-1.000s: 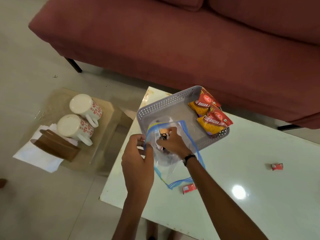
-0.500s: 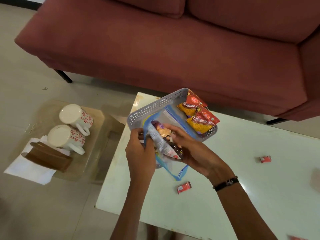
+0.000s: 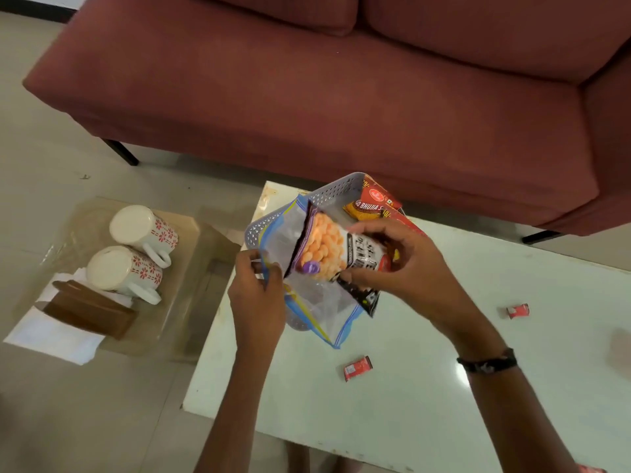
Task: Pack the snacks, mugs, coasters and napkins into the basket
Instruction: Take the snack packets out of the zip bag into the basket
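My left hand (image 3: 257, 293) pinches the open edge of a clear zip bag (image 3: 309, 302) with a blue rim. My right hand (image 3: 392, 264) grips a snack packet (image 3: 327, 249) printed with orange balls, half out of the bag's mouth. Both are held over the grey perforated basket (image 3: 333, 192) at the white table's far left corner. Two orange-red bhujia packets (image 3: 370, 206) lie in the basket. Two white mugs with red flowers (image 3: 136, 247) lie on a low glass table to the left, beside brown coasters (image 3: 88, 310) resting on white napkins (image 3: 51, 339).
Two small red wrapped sweets (image 3: 358, 367) (image 3: 518, 311) lie on the white table (image 3: 444, 404). A dark red sofa (image 3: 341, 97) stands right behind it. A gap of floor separates the white table from the low glass table (image 3: 184, 302).
My right hand has drawn the snack packet up out of the zip bag and turned its printed face toward me. The bag has lifted with my left hand above the basket.
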Tool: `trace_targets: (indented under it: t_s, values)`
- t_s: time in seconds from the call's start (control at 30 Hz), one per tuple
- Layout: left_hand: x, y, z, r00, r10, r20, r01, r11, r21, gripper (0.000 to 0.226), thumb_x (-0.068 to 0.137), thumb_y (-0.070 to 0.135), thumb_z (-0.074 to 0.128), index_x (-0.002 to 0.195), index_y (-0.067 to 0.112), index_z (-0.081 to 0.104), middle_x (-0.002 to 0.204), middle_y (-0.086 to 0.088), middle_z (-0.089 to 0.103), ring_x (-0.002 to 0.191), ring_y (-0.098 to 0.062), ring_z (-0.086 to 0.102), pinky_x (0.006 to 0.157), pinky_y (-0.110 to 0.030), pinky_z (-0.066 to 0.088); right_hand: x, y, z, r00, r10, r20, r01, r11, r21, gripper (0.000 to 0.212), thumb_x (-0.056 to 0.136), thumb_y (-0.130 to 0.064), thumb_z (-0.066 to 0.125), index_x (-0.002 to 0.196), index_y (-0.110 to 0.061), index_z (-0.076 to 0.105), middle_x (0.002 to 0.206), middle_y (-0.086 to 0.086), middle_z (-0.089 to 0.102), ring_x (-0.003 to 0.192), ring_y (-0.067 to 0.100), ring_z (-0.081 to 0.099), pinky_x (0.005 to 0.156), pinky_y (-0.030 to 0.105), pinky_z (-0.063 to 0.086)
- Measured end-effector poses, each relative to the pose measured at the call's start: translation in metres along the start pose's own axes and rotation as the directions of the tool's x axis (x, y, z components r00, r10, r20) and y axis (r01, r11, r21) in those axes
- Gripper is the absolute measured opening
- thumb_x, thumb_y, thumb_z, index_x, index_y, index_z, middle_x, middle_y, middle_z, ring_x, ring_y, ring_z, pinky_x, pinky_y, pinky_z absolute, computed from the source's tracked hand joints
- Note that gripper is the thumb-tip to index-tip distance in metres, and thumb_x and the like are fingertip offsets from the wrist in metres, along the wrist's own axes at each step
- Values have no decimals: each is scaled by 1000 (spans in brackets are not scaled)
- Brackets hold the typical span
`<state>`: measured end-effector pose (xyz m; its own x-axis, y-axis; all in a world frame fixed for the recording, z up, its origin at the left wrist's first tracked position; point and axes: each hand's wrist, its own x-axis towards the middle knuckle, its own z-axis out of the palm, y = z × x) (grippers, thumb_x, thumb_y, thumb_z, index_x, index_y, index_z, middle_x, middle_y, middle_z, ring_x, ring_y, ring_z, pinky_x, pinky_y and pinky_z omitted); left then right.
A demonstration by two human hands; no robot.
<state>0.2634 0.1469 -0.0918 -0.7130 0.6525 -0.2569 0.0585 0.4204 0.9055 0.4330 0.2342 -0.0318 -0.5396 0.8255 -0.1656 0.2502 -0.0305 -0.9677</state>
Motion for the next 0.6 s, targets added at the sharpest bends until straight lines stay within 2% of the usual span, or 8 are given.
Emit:
trace_targets:
  t_s: [0.1, 0.17, 0.27, 0.33, 0.37, 0.43, 0.5, 0.6]
  values:
    - [7, -7, -7, 1000, -30, -8, 30, 999, -28, 16, 88, 10, 56, 103, 17, 53, 82, 5, 59, 74, -32, 66, 71, -54, 56, 17, -5, -17, 991, -66, -116, 67, 998, 9, 49, 62, -4, 85, 105, -18, 66, 107, 3, 65, 94, 9, 64, 78, 27, 55]
    - [10, -12, -13, 999, -44, -25, 43, 998, -45, 20, 88, 8, 56, 106, 15, 55, 87, -5, 61, 64, -21, 65, 64, -47, 59, 34, 3, -30, 973, -86, -213, 83, 996, -23, 50, 63, -8, 86, 108, -14, 66, 112, 9, 65, 99, 19, 64, 84, 37, 55]
    - [11, -15, -18, 998, -39, -47, 36, 997, -63, 20, 89, 6, 56, 107, 14, 56, 91, -10, 60, 51, -6, 62, 51, -30, 58, 65, 33, -52, 942, -60, -331, 32, 996, -89, 46, 62, -20, 86, 103, -23, 66, 108, 8, 67, 99, 27, 65, 83, 44, 56]
    - [7, -15, -17, 998, -39, -41, 36, 997, -61, 22, 89, 5, 56, 109, 14, 56, 89, -7, 59, 51, -5, 62, 50, -29, 57, 85, 61, -58, 925, -44, -377, -55, 967, -249, 45, 60, -19, 85, 101, -24, 67, 106, 7, 67, 95, 23, 64, 83, 38, 54]
    - [5, -15, -16, 999, -36, -35, 34, 998, -58, 23, 89, 6, 56, 110, 15, 55, 89, -5, 59, 55, -8, 64, 50, -28, 58, 93, 77, -58, 926, -45, -376, -104, 924, -367, 45, 60, -15, 84, 102, -20, 68, 106, 9, 66, 95, 21, 62, 83, 30, 50]
    - [1, -15, -12, 999, -29, -22, 27, 997, -67, 24, 89, 7, 56, 111, 19, 56, 86, -2, 59, 66, -20, 66, 50, -27, 58, 105, 108, -52, 956, -58, -287, -123, 810, -573, 46, 60, -5, 82, 104, -11, 69, 106, 13, 63, 98, 26, 59, 81, 19, 39]
    - [-1, -17, -9, 1000, -22, -18, 20, 997, -72, 25, 89, 8, 57, 107, 25, 56, 83, 3, 59, 71, -28, 65, 53, -30, 59, 115, 132, -43, 992, -50, -120, -52, 688, -724, 48, 60, -5, 81, 106, -11, 68, 111, 15, 61, 106, 34, 55, 88, 28, 39]
    - [-4, -21, -5, 999, -47, -5, 46, 995, -91, 25, 89, 11, 59, 105, 30, 55, 82, 7, 59, 69, -29, 64, 62, -41, 59, 131, 149, -33, 997, -37, 74, 82, 442, -893, 43, 74, -9, 74, 115, -8, 63, 123, 15, 57, 118, 34, 48, 97, 43, 42]
